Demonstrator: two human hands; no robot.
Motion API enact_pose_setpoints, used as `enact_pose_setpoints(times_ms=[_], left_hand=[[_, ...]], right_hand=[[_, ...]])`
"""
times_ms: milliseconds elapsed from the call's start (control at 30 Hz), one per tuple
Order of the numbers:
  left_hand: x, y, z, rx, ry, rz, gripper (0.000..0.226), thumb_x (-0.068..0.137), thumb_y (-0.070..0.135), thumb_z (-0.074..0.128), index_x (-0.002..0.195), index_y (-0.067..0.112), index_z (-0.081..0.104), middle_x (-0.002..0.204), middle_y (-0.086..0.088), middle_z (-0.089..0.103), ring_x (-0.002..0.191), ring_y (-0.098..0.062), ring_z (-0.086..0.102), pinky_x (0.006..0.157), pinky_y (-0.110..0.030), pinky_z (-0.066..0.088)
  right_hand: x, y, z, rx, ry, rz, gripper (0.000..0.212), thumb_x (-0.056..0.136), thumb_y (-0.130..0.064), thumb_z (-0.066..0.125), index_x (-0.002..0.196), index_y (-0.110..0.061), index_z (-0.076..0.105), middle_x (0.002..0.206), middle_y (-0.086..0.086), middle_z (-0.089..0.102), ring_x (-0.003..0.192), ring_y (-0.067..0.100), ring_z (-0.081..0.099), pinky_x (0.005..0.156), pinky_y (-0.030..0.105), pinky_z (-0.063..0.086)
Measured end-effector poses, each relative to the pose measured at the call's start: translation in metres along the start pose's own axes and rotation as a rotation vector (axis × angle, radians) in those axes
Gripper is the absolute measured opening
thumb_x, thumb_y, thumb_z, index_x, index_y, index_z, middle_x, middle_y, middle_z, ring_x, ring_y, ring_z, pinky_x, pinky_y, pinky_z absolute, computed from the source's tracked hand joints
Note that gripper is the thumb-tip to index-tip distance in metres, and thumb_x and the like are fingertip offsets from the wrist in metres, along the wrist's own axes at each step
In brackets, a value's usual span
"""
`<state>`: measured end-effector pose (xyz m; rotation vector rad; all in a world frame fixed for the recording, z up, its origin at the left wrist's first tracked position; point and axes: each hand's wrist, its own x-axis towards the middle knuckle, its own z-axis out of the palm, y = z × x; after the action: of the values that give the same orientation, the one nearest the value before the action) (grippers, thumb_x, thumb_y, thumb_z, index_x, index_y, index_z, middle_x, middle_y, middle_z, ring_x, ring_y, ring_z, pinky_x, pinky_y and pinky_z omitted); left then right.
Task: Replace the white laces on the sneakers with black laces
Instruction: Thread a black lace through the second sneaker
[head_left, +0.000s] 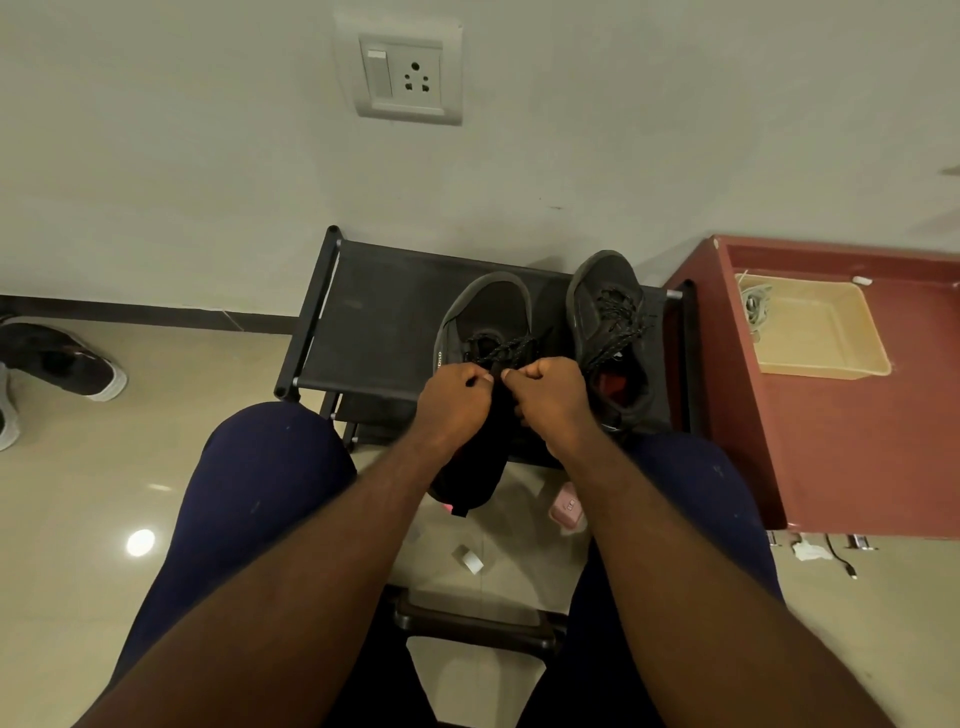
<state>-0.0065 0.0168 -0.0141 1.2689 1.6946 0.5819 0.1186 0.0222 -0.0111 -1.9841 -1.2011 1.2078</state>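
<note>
Evidently the job is near its end. A seated person looks down past knees in dark blue trousers at two dark sneakers side by side on a black fabric shoe rack (374, 312), at twelve o'clock from the knees.

The left hand (452, 397) is curled into a fist and pinches one end of the black lace (501, 347) between thumb and forefinger. The right hand (551, 395), just beside it at three o'clock, is curled the same way and pinches the other end. Both hands sit over the tongue of the left sneaker (488, 306), where the lace crosses through the eyelets up to the hands. The right sneaker (605, 291), at two o'clock from the hands, carries its own dark lace (619, 317), criss-crossed, with the ends loose. Neither shoe shows any white lace.

The step in hand looks like drawing up or tying the two ends. The next move probably calls for an even pull on both, then a knot that keeps the lower crossings snug.

At nine o'clock, a spare shoe (67, 364) with a white sole lies on the glossy beige floor (104, 493). High at twelve o'clock, a switch and socket plate (408, 73) is set in the pale wall. Between the knees lies a small pink object (566, 509); what it is cannot be told. At three o'clock stands a red-brown table (831, 441) holding a beige tray (826, 370). A pale bundle in the tray's far left corner is probably the white laces (753, 306).
</note>
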Motion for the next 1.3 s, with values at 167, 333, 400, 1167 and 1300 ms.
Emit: enact_pose_setpoints(times_ms=[167, 333, 400, 1167, 1300], left_hand=[[-0.002, -0.001, 0.001, 0.071, 0.013, 0.027, 0.023, 0.097, 0.018, 0.051, 0.091, 0.008, 0.071, 0.086, -0.009, 0.070, 0.082, -0.024, 0.065, 0.076, -0.040, 0.053], [-0.001, 0.000, 0.001, 0.145, 0.008, 0.041, 0.025, 0.097, 0.017, 0.049, 0.085, 0.005, 0.067, 0.082, -0.010, 0.067, 0.078, -0.026, 0.063, 0.071, -0.041, 0.053], [-0.001, -0.001, 0.002, 0.156, 0.004, 0.046, 0.025, 0.096, 0.017, 0.049, 0.083, 0.005, 0.067, 0.080, -0.010, 0.066, 0.077, -0.027, 0.063, 0.071, -0.042, 0.053], [0.001, 0.002, 0.004, 0.108, 0.025, 0.002, 0.024, 0.099, 0.022, 0.048, 0.084, 0.010, 0.063, 0.082, -0.007, 0.064, 0.081, -0.027, 0.061, 0.073, -0.038, 0.048], [0.004, -0.001, 0.002, 0.084, 0.016, -0.001, 0.025, 0.098, 0.019, 0.049, 0.081, 0.008, 0.062, 0.078, -0.007, 0.062, 0.078, -0.029, 0.060, 0.067, -0.035, 0.045]], right_hand=[[-0.006, -0.003, 0.000, 0.057, 0.001, 0.054, 0.041, 0.083, -0.018, 0.069, 0.045, -0.018, 0.054, 0.046, 0.003, 0.052, 0.045, 0.018, 0.052, 0.051, 0.031, 0.046], [-0.010, -0.004, -0.005, 0.071, -0.038, 0.041, 0.033, 0.085, -0.017, 0.068, 0.055, -0.011, 0.055, 0.055, 0.011, 0.051, 0.045, 0.018, 0.048, 0.045, 0.028, 0.041], [-0.011, -0.003, -0.007, 0.035, -0.041, 0.026, 0.034, 0.083, -0.020, 0.068, 0.053, -0.013, 0.054, 0.052, 0.009, 0.051, 0.045, 0.019, 0.049, 0.048, 0.030, 0.042], [-0.028, -0.018, -0.029, -0.206, -0.147, -0.267, 0.025, 0.092, -0.012, 0.053, 0.073, 0.004, 0.057, 0.091, 0.007, 0.064, 0.070, 0.006, 0.051, 0.074, 0.023, 0.038], [-0.034, -0.023, -0.027, 0.066, -0.105, -0.252, 0.028, 0.095, -0.010, 0.051, 0.081, 0.012, 0.060, 0.098, 0.025, 0.069, 0.088, 0.028, 0.064, 0.072, 0.026, 0.050]])
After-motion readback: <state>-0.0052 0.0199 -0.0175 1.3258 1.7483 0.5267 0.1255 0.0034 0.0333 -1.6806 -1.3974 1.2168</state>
